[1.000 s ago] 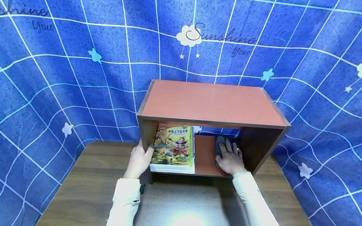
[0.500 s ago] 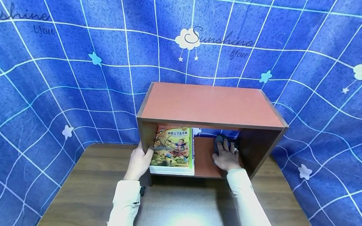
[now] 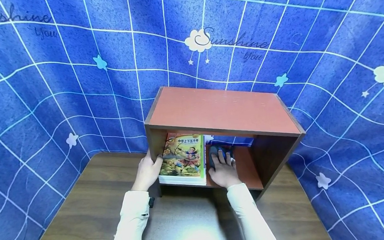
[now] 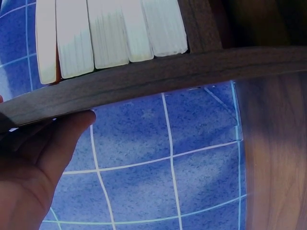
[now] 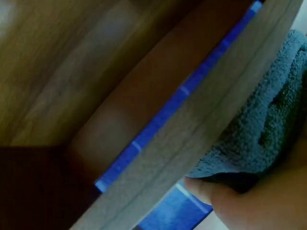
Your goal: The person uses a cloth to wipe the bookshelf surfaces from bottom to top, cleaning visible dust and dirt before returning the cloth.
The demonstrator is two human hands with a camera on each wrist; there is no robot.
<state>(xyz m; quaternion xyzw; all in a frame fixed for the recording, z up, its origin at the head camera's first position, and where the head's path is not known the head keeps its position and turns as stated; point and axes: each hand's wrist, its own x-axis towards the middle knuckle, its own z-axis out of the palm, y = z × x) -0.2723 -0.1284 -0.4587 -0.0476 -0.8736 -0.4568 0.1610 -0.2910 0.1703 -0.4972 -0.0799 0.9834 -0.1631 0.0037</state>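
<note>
A small brown bookshelf [image 3: 224,109] with a reddish top stands on the table. My left hand [image 3: 147,171] grips its left side panel, thumb on the inner side; in the left wrist view the hand [image 4: 36,172] meets the panel's edge [image 4: 144,74]. Inside, my right hand [image 3: 225,173] presses a dark grey-blue cloth [image 3: 213,157] on the reddish bottom board, its fingers spread and fairly straight. The right wrist view shows the fluffy cloth [image 5: 254,124] beneath the palm. Just left of it lies a stack of books [image 3: 184,160], an illustrated yellow-green cover on top.
The bookshelf's right side panel [image 3: 278,159] stands right of the right hand. Wood-grain tabletop [image 3: 95,197] extends around the shelf. A blue gridded curtain [image 3: 112,84] hangs behind and along both sides.
My right hand has slid the cloth leftward along the bottom board, from near the right side panel to beside the books. The left hand keeps its grip on the left panel.
</note>
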